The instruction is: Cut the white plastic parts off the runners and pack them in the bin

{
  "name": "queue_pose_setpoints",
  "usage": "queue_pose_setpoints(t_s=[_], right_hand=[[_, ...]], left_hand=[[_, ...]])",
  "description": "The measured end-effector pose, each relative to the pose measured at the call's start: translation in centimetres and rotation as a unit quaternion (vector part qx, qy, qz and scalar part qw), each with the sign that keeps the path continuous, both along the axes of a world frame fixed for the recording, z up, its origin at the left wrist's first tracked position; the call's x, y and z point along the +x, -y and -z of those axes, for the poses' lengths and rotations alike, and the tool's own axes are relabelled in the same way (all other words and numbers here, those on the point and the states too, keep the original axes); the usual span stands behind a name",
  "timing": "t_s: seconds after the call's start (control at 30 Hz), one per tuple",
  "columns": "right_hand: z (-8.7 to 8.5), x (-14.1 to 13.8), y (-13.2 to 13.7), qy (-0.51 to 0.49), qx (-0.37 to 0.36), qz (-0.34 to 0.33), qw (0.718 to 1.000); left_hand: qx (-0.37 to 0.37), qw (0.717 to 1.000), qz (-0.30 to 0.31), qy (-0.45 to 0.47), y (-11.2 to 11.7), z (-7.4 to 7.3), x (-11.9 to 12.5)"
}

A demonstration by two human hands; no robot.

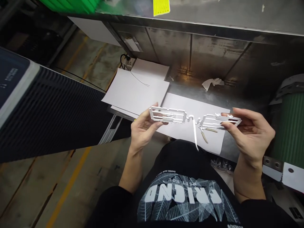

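A white moulded plastic part [195, 134] is held up level in both hands. It has two long slotted rectangular frames joined by a wavy runner, from which a thin sprue hangs down. My left hand [143, 129] pinches the left frame by its outer end, thumb below and fingers behind. At the opposite end, my right hand [251, 133] grips the right frame between thumb and fingers. Below the part, small nippers [203, 136] with beige handles lie spread on a white paper sheet [218, 144].
More white sheets [140, 91] cover the metal bench's left side, beside a power socket [128, 62]. A crumpled white scrap [212, 83] lies near the back panel. A dark ribbed cabinet [61, 110] stands left, a green ribbed belt [291, 126] right. Above is a metal ledge [213, 19] with a green crate [71, 4].
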State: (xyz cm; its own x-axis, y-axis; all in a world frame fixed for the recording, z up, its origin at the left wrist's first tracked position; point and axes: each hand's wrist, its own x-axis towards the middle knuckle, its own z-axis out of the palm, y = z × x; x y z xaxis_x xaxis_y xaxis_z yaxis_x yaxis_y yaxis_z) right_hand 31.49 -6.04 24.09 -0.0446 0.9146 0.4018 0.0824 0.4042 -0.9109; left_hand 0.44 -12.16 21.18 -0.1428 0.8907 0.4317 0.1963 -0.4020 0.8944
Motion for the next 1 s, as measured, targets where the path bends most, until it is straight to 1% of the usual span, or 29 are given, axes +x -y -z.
queue_pose_setpoints(t_s=[0.13,0.27,0.3,0.37,0.43,0.5,0.57,0.63,0.73,0.83,0.93,1.0], right_hand=[[-0.1,-0.4,-0.4,-0.026,-0.104,-0.014,0.994],[0.3,-0.3,-0.8,-0.007,-0.178,0.018,0.984],[0.5,-0.2,-0.9,-0.014,-0.186,0.019,0.982],[1.0,0.0,-1.1,-0.047,-0.184,-0.001,0.982],[1.5,0.1,-1.3,-0.085,-0.166,-0.036,0.982],[1.8,0.2,-1.3,-0.097,-0.151,-0.052,0.982],[1.8,0.3,-1.1,-0.088,-0.158,-0.037,0.983],[1.6,0.3,-0.8,-0.072,-0.182,-0.004,0.981],[1.2,0.3,-0.5,-0.067,-0.233,0.040,0.969],[1.0,0.2,-0.5,-0.082,-0.259,0.053,0.961],[1.0,0.0,-0.7,-0.093,-0.273,0.054,0.956],[1.1,0.0,-0.8,-0.096,-0.287,0.047,0.952]], left_hand=[[-0.001,0.998,0.032,0.050,0.1,-0.5,0.0],[-0.022,0.997,0.029,0.069,0.2,-1.5,0.4],[-0.022,0.997,0.019,0.073,0.1,-1.7,0.5],[-0.021,0.996,-0.013,0.080,0.1,-2.1,0.9],[-0.024,0.995,-0.042,0.088,0.0,-2.3,1.2],[-0.036,0.993,-0.061,0.096,0.1,-2.4,1.4],[-0.057,0.990,-0.075,0.106,0.2,-2.5,1.4],[-0.081,0.987,-0.085,0.114,0.4,-2.6,1.5],[-0.092,0.986,-0.074,0.118,0.6,-2.8,1.5],[-0.082,0.991,-0.061,0.091,0.6,-2.7,1.4],[-0.067,0.995,-0.077,0.004,0.5,-2.5,1.1],[-0.052,0.995,-0.061,-0.063,0.4,-2.4,0.8]])
